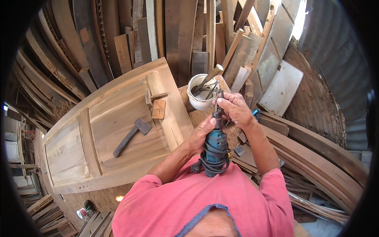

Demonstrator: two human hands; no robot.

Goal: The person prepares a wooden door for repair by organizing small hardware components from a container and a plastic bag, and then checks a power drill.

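A teal corded power tool, slim like a straight die grinder, stands upright against my chest with its black cord wrapped around the body. My left hand is closed around its neck, just by the dark collet. A thin metal bit rises from that collet. At its upper end the fingers of my right hand are pinched together, partly hiding what they grip. Just beyond my hands is a white bucket holding several tools, among them one with a wooden handle.
To the left lies a panelled wooden door bearing a hammer, a small wooden block and a mallet-like wooden tool. Boards lean upright at the back. Long planks are stacked at the right.
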